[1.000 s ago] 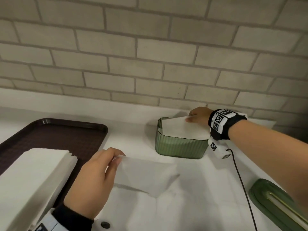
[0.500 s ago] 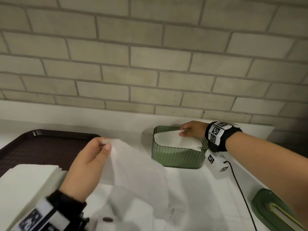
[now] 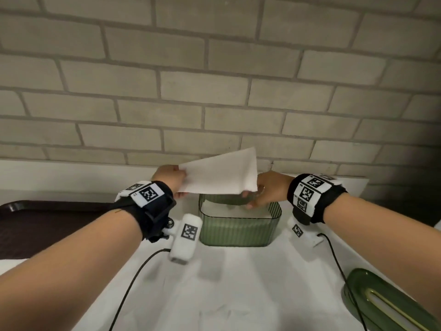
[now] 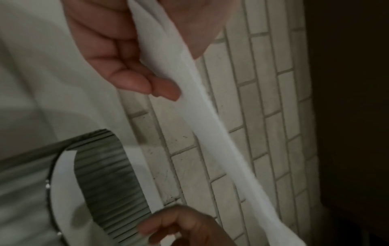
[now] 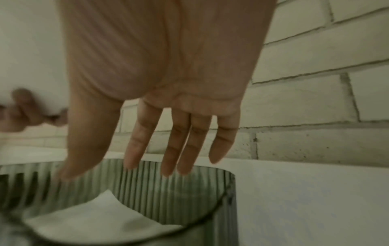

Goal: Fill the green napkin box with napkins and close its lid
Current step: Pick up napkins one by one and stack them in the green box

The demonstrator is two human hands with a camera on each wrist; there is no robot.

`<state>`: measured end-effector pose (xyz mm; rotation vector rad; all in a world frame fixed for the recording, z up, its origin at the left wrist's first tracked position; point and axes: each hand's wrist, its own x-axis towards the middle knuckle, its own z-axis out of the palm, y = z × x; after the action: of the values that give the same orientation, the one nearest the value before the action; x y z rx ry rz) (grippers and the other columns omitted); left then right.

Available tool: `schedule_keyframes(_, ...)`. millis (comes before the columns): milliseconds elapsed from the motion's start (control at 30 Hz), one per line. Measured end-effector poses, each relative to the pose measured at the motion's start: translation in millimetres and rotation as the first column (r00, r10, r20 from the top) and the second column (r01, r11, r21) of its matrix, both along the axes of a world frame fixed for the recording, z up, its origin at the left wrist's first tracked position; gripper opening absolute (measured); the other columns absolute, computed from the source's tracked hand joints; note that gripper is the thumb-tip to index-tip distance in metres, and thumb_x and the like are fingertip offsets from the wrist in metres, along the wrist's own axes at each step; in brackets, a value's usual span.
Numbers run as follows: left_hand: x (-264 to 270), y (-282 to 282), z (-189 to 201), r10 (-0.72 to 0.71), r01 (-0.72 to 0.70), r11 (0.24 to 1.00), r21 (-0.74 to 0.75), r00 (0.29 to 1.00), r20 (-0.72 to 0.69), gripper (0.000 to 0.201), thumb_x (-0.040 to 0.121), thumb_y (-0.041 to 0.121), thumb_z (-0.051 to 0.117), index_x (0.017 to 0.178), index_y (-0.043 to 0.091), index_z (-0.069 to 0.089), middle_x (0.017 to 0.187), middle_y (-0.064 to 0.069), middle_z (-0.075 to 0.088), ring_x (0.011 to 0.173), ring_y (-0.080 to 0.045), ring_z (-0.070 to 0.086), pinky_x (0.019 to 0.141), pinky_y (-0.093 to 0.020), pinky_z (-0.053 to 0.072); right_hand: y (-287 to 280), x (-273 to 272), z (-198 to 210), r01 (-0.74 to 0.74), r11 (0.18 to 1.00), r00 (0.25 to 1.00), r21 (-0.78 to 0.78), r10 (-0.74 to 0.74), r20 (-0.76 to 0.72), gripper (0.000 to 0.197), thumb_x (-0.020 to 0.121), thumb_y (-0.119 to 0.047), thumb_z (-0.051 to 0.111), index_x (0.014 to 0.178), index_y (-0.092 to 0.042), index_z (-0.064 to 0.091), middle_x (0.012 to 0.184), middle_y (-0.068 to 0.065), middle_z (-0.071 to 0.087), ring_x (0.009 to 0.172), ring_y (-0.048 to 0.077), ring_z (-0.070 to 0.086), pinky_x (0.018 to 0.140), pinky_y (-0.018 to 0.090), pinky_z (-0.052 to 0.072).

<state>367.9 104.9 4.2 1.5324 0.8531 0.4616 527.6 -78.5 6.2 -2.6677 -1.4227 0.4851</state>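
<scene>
Now | L hand [image 3: 170, 176] pinches napkin [image 3: 220, 172] | R hand [image 3: 270, 187] fingers straight, over box [image 3: 238, 229]

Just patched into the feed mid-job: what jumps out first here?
A white napkin held up above the open green napkin box by the brick wall, pinched by the left hand. The right hand hovers open over the box. The lid lies off, at near right.

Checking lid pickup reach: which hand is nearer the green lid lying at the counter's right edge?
Right. The right hand hovers open over the ribbed green napkin box, on the side of the green lid. The left hand pinches a white napkin at the box's far left.
</scene>
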Motion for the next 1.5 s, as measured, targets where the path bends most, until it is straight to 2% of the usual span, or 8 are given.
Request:
schedule_keyframes(300, 23, 4, -22, -0.015, 0.014, 1.0, -0.009, 0.995, -0.098, 0.02, 0.097, 0.008, 0.044, 0.112, 0.003, 0.055, 0.104, -0.02, 0.06, 0.072, -0.026, 0.057, 0.039, -0.02, 0.049, 1, -5, -27, -0.08, 0.94, 0.982, -0.333, 0.131, 0.134, 0.057, 0.093, -0.003, 0.045, 0.143, -0.03, 0.038, 0.143, -0.001, 0.044, 0.126, 0.02, 0.046, 0.095, 0.023, 0.04)
schedule_keyframes(567, 34, -7, -14, -0.036, 0.077, 0.979, 0.187, 0.976, -0.213, 0.02, 0.089, 0.002, 0.042, 0.094, -0.002, 0.061, 0.114, -0.023, 0.059, 0.109, -0.04, 0.056, 0.09, -0.048, 0.052, 7, 15, -20, 0.275, 0.958, 0.956, -0.077, -0.281, -0.089, 0.032, 0.093, -0.012, 0.055, 0.12, 0.004, 0.055, 0.101, 0.012, 0.06, 0.098, 0.025, 0.059, 0.071, 0.022, 0.051)
schedule_keyframes(700, 40, -17, -12, -0.012, 0.076, 0.958, 0.275, 0.974, -0.227, 0.034, 0.091, 0.006, 0.045, 0.122, 0.001, 0.058, 0.127, -0.017, 0.057, 0.117, -0.036, 0.054, 0.097, -0.039, 0.049, -11, 9, 3, 0.763, 0.641, 0.384, 0.081, -0.349, -0.855, 0.024, 0.097, -0.007, 0.031, 0.1, 0.002, 0.053, 0.085, 0.022, 0.061, 0.074, 0.034, 0.062, 0.061, 0.039, 0.055)
schedule_keyframes(767, 43, -24, -12, -0.036, 0.103, 0.954, 0.283, 0.972, -0.233, 0.031, 0.091, 0.005, 0.046, 0.12, 0.003, 0.057, 0.131, -0.014, 0.053, 0.119, -0.035, 0.052, 0.098, -0.039, 0.048, -20, 9, 3, 0.803, 0.591, 0.323, 0.076, -0.325, -0.889, 0.034, 0.1, -0.032, 0.034, 0.095, -0.003, 0.051, 0.079, 0.019, 0.06, 0.064, 0.028, 0.06, 0.057, 0.035, 0.053)
schedule_keyframes(867, 47, -37, -13, -0.096, 0.201, 0.925, 0.322, 0.944, -0.315, 0.008, 0.092, 0.004, 0.049, 0.093, 0.004, 0.057, 0.123, -0.016, 0.055, 0.113, -0.028, 0.054, 0.097, -0.036, 0.048, -29, 5, -1, 0.763, 0.625, 0.468, 0.165, -0.359, -0.807, 0.042, 0.092, -0.033, 0.058, 0.119, -0.002, 0.05, 0.079, 0.011, 0.061, 0.059, 0.019, 0.061, 0.053, 0.027, 0.054)
schedule_keyframes(1100, 31, -43, -10, -0.126, 0.447, 0.673, 0.59, 0.854, -0.504, 0.032, 0.09, 0.014, 0.054, 0.122, 0.012, 0.05, 0.122, -0.004, 0.051, 0.109, -0.021, 0.055, 0.083, -0.024, 0.045, -27, 8, -25, 0.544, 0.774, 0.827, 0.322, -0.432, -0.358, 0.05, 0.079, -0.012, 0.072, 0.125, -0.014, 0.052, 0.081, -0.004, 0.055, 0.075, 0.018, 0.058, 0.079, 0.031, 0.055)
schedule_keyframes(1300, -26, -49, -7, -0.222, 0.503, 0.511, 0.698, 0.861, -0.458, 0.022, 0.086, 0.029, 0.06, 0.108, 0.025, 0.059, 0.106, 0.006, 0.063, 0.088, -0.008, 0.06, 0.078, -0.022, 0.044, -16, -2, -28, 0.402, 0.86, 0.915, 0.315, -0.378, -0.138, 0.051, 0.082, -0.01, 0.068, 0.128, -0.019, 0.047, 0.105, 0.007, 0.06, 0.089, 0.019, 0.054, 0.076, 0.025, 0.045)
schedule_keyframes(1500, -93, -92, -49, -0.366, 0.815, 0.354, 0.459, 0.572, -0.734, 0.031, 0.08, 0.056, 0.058, 0.104, 0.037, 0.056, 0.089, 0.021, 0.062, 0.069, 0.004, 0.049, 0.08, -0.024, 0.048, -11, -15, -37, 0.34, 0.915, 0.932, 0.219, -0.358, 0.049, 0.049, 0.083, -0.005, 0.06, 0.128, -0.019, 0.046, 0.112, 0.013, 0.06, 0.1, 0.031, 0.06, 0.087, 0.037, 0.051)
